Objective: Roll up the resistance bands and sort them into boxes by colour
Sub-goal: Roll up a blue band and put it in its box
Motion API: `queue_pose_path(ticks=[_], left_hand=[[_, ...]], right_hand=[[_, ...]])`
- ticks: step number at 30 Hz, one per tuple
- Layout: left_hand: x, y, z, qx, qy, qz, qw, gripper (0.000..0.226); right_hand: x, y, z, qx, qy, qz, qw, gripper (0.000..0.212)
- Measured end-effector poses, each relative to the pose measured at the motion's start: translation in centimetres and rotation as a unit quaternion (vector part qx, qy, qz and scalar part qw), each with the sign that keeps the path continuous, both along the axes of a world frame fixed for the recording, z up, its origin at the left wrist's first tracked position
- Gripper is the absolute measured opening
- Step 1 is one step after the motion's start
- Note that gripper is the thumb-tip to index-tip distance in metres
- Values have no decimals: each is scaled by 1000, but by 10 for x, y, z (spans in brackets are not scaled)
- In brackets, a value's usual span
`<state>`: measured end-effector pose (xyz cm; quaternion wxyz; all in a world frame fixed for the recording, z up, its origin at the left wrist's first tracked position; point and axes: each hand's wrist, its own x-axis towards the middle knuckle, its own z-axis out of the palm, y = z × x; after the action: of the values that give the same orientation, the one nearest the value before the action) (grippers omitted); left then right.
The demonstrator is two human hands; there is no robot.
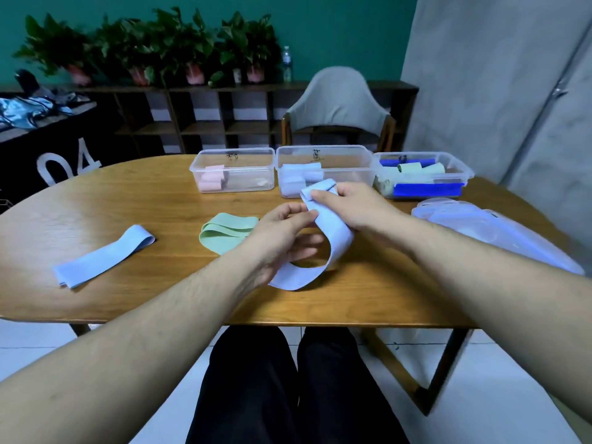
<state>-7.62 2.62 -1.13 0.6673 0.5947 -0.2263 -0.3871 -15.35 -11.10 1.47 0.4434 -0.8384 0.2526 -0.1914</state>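
Note:
Both hands hold a light blue band point(333, 232) above the table's middle. My right hand point(352, 205) pinches its folded upper end, and my left hand point(282, 238) grips the strip just below; the lower end trails onto the wood. A second light blue band point(102, 256) lies flat at the left. A green band point(224, 232) lies folded beside my left hand. Three clear boxes stand at the back: the left box point(232, 169) has pink rolls, the middle box point(323, 168) light blue rolls, the right box point(423, 174) green rolls and dark blue bands.
Clear plastic lids point(487, 229) are stacked at the table's right edge. A grey chair point(339, 104) stands behind the boxes. Shelving with potted plants point(153, 49) runs along the back wall. The wooden table point(96, 200) curves away at the left.

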Motion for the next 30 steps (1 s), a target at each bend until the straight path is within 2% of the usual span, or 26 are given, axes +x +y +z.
queue_pose_path(ticks=[2, 4, 6, 8, 11, 15, 18, 22, 26, 30], left_hand=[[-3, -6, 4, -18, 40, 5, 999, 5], [-2, -14, 7, -37, 110, 8, 993, 9], [-1, -21, 10, -58, 172, 6, 983, 15], [0, -27, 10, -62, 183, 9, 981, 17], [6, -37, 3, -22, 120, 42, 992, 20], [18, -53, -14, 36, 52, 85, 994, 20], [32, -66, -26, 99, -49, 107, 988, 14], [52, -85, -38, 179, -243, 100, 948, 19], [65, -97, -45, 214, -335, 79, 914, 28], [68, -100, -55, 259, -424, 92, 863, 28]], right_hand=[[-4, 0, 3, 17, 21, -15, 1000, 39], [-9, 0, 6, 82, 12, 0, 997, 36], [-15, 0, 11, 165, 10, 40, 985, 23], [-17, -2, 11, 215, 21, 57, 975, 13], [-15, -11, 3, 236, 37, 30, 971, 13], [-12, -22, -13, 212, 113, 11, 971, 20], [-8, -31, -25, 223, 145, 7, 964, 20], [0, -39, -36, 214, 173, -6, 961, 20], [11, -47, -40, 231, 195, -6, 953, 25], [18, -50, -42, 180, 239, 23, 954, 19]])
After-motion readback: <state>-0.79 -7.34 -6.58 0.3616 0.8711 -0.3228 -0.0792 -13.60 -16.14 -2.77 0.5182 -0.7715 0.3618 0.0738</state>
